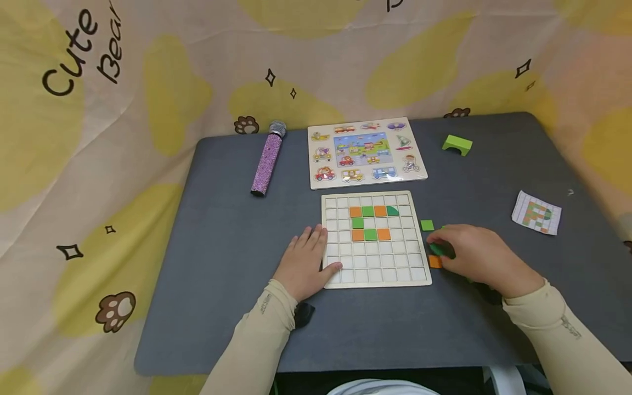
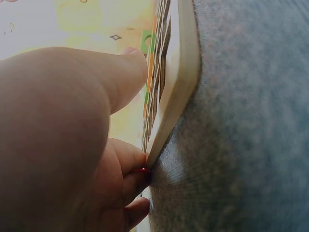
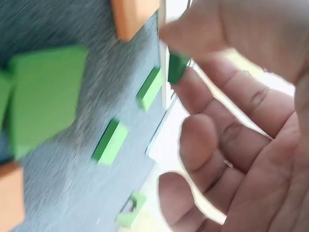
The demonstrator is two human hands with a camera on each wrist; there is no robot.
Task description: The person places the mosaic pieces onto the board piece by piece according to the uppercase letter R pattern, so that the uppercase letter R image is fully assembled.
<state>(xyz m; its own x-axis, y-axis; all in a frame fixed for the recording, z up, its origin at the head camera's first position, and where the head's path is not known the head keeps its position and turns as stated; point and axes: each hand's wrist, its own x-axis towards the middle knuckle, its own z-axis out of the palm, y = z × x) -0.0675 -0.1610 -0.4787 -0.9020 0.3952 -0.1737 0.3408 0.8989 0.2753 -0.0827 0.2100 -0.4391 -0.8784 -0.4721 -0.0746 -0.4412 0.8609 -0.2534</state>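
Note:
A white grid board (image 1: pixel 376 276) lies on the table, with several orange and green tiles set in its upper cells and a dark green quarter-round tile (image 1: pixel 392 210) among them. My left hand (image 1: pixel 302 264) rests along the board's left edge, fingers extended and thumb over the rim. Right of the board, my right hand (image 1: pixel 476 257) pinches a dark green piece (image 3: pixel 177 66) between thumb and index finger; the fingers partly cover its shape. An orange tile (image 1: pixel 435 261) lies just below those fingertips, and a light green tile (image 1: pixel 427 225) sits above them.
Behind the board lies a picture puzzle (image 1: pixel 368 181), with a glittery purple microphone (image 1: pixel 266 164) to its left. A green arch block (image 1: pixel 457 144) stands at the back right. Farther right is a pattern card (image 1: pixel 537 213). More green blocks (image 3: pixel 46 96) lie under the right wrist.

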